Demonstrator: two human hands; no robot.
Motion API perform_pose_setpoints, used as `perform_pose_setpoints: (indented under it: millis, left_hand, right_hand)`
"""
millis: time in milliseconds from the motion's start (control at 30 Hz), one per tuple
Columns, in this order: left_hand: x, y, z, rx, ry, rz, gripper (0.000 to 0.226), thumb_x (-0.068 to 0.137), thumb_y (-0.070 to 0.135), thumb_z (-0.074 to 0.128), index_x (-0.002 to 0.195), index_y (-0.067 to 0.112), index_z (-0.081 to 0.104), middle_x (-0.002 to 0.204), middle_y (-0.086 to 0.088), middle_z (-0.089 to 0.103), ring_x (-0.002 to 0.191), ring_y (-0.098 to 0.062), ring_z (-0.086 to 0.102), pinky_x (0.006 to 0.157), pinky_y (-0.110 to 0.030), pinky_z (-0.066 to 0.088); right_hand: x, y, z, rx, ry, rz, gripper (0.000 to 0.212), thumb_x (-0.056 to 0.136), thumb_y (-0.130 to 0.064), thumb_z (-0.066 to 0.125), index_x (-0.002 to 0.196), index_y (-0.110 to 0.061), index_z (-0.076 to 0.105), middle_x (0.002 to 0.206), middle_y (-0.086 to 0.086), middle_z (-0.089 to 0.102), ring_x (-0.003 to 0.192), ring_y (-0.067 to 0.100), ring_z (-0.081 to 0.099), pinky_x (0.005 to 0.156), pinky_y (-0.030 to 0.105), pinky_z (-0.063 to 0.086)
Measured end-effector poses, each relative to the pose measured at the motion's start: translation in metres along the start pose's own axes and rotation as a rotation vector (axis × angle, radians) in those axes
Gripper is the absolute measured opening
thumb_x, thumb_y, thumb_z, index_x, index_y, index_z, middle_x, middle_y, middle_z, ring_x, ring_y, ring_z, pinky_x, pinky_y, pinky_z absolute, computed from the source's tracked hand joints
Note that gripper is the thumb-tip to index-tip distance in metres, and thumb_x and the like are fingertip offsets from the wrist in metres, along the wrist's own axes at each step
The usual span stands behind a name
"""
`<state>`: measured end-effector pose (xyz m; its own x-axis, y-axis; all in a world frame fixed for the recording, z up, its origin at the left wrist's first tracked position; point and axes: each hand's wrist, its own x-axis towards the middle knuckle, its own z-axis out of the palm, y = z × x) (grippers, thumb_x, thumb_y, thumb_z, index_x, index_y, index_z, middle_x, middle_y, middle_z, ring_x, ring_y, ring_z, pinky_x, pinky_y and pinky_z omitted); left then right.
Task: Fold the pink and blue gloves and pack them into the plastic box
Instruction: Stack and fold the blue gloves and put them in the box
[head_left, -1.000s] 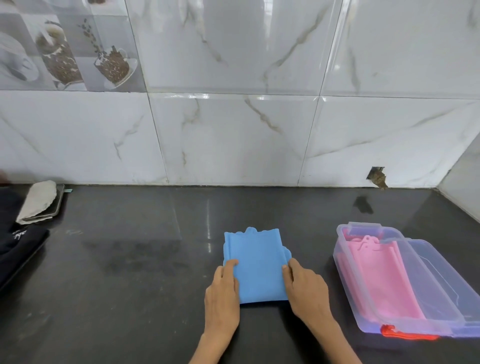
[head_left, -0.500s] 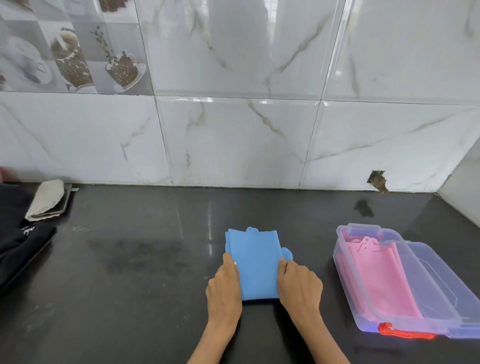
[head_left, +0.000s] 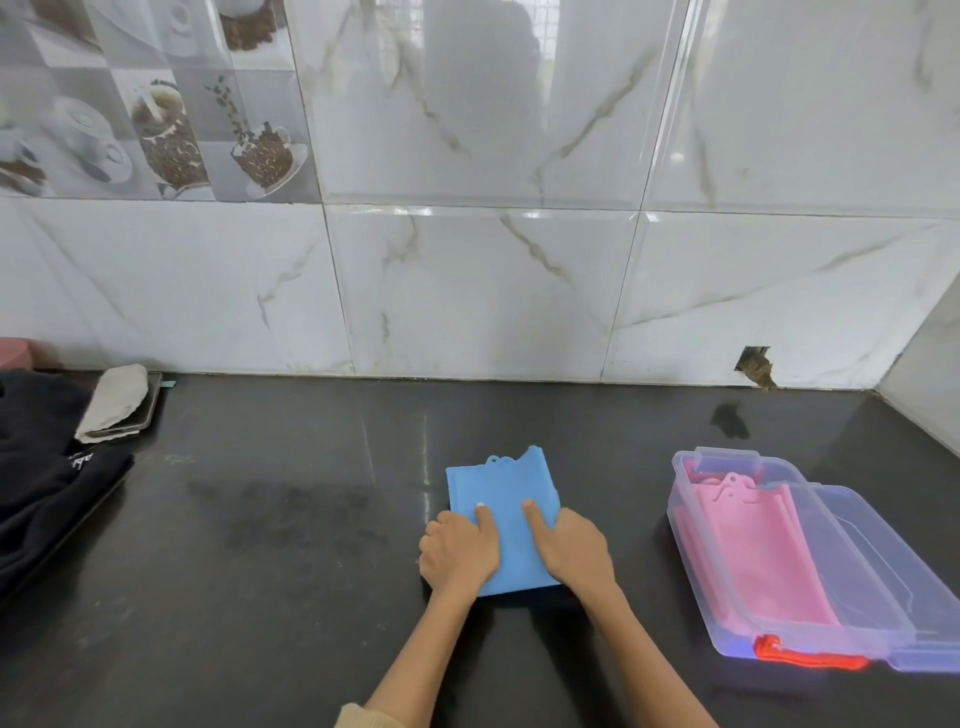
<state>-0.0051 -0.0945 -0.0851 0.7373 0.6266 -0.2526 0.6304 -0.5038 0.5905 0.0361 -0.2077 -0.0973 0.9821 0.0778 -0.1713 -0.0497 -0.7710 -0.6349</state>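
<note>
A folded blue glove (head_left: 506, 488) lies flat on the dark counter in front of me. My left hand (head_left: 457, 551) rests on its left side, forefinger stretched out on the glove and the other fingers curled. My right hand (head_left: 571, 551) lies on its right side with fingers laid flat on the blue material. To the right stands a clear plastic box (head_left: 691, 540) with a red latch (head_left: 805, 657) at its near end. A folded pink glove (head_left: 753, 551) lies inside it. The box's clear lid (head_left: 883, 561) is swung open to the right.
A dark garment (head_left: 47, 499) is heaped at the left edge of the counter. Beside it a phone under a pale cloth (head_left: 117, 400) sits against the tiled wall. A small hole (head_left: 756, 366) marks the wall at the back right.
Both hands have slid inward over the blue glove, pressing it narrower. The view has tilted up a little.
</note>
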Motion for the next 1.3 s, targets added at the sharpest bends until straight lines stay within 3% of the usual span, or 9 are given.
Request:
perform_pose_setpoints:
  millis: [100,200,300,367,567,833,967,1100,1300]
  left_hand:
    - [0.004,-0.005,-0.007,-0.206,-0.034,0.057,0.046,0.097,0.042,0.039,0.115,0.001,0.048,0.123,-0.014,0.054,0.112,-0.031,0.053,0.092,-0.04,0.043]
    - [0.008,-0.022,-0.022,-0.693,-0.205,-0.007,0.019,0.093,0.028,0.055,0.092,0.009,0.052,0.099,-0.008,0.064,0.083,-0.021,0.065,0.067,-0.033,0.053]
    - [0.011,-0.042,-0.039,-0.994,-0.478,-0.176,0.021,0.085,0.018,0.068,0.098,0.002,0.062,0.093,-0.015,0.073,0.077,-0.026,0.071,0.06,-0.032,0.056]
    - [0.01,-0.051,-0.044,-1.042,-0.536,-0.21,0.026,0.085,0.021,0.068,0.104,0.002,0.064,0.092,-0.014,0.076,0.076,-0.026,0.073,0.061,-0.032,0.056]
    - [0.002,-0.052,-0.039,-0.896,-0.395,-0.141,0.04,0.097,0.025,0.05,0.132,0.01,0.039,0.114,-0.011,0.063,0.088,-0.027,0.066,0.059,-0.033,0.054]
    - [-0.017,0.003,-0.041,-0.889,-0.357,0.116,0.035,0.097,0.018,0.05,0.13,0.011,0.038,0.116,-0.01,0.059,0.087,-0.024,0.064,0.059,-0.033,0.054]
    - [-0.035,0.058,-0.028,-0.914,-0.455,0.25,0.04,0.098,0.017,0.048,0.135,0.009,0.037,0.125,-0.013,0.058,0.103,-0.029,0.062,0.08,-0.042,0.055]
    - [-0.067,0.118,0.009,-0.933,-0.569,0.329,0.036,0.097,0.01,0.046,0.132,0.003,0.041,0.126,-0.017,0.058,0.102,-0.03,0.062,0.08,-0.041,0.053]
    - [-0.105,0.164,0.067,-0.899,-0.74,0.273,0.035,0.098,0.008,0.042,0.133,0.007,0.039,0.126,-0.015,0.057,0.108,-0.033,0.06,0.089,-0.047,0.053]
  right_hand:
    - [0.004,-0.002,0.001,0.481,-0.187,0.005,0.033,0.088,-0.047,0.055,0.092,-0.015,0.057,0.092,0.001,0.066,0.079,0.014,0.065,0.067,0.026,0.051]
    - [-0.001,0.006,0.003,0.876,-0.301,0.134,0.04,0.085,-0.035,0.066,0.114,-0.014,0.048,0.108,0.005,0.066,0.091,0.02,0.069,0.065,0.031,0.056]
    - [-0.006,0.013,0.005,1.016,-0.403,0.252,0.046,0.083,-0.032,0.069,0.119,-0.012,0.048,0.111,0.01,0.068,0.092,0.028,0.071,0.067,0.037,0.058]
    - [-0.01,0.013,0.008,1.083,-0.464,0.291,0.048,0.088,-0.037,0.063,0.125,-0.011,0.048,0.116,0.011,0.068,0.098,0.029,0.069,0.077,0.042,0.058]
    - [-0.027,0.006,0.01,1.022,-0.376,0.237,0.044,0.095,-0.044,0.048,0.128,-0.015,0.044,0.116,0.004,0.066,0.098,0.023,0.068,0.076,0.038,0.058]
    - [-0.033,0.008,-0.047,0.993,-0.171,0.097,0.042,0.096,-0.043,0.047,0.126,-0.014,0.05,0.122,0.008,0.064,0.106,0.025,0.064,0.095,0.045,0.051]
    - [-0.029,0.027,-0.109,0.876,0.014,-0.007,0.044,0.098,-0.041,0.043,0.129,-0.011,0.049,0.127,0.008,0.06,0.11,0.023,0.061,0.098,0.041,0.05]
    - [-0.034,0.068,-0.174,0.778,0.154,-0.002,0.037,0.099,-0.038,0.041,0.117,-0.01,0.056,0.121,0.013,0.064,0.092,0.018,0.063,0.079,0.029,0.054]
    - [-0.045,0.123,-0.218,0.604,0.266,0.175,0.049,0.099,-0.041,0.037,0.13,-0.006,0.051,0.127,0.015,0.059,0.107,0.027,0.06,0.1,0.044,0.047]
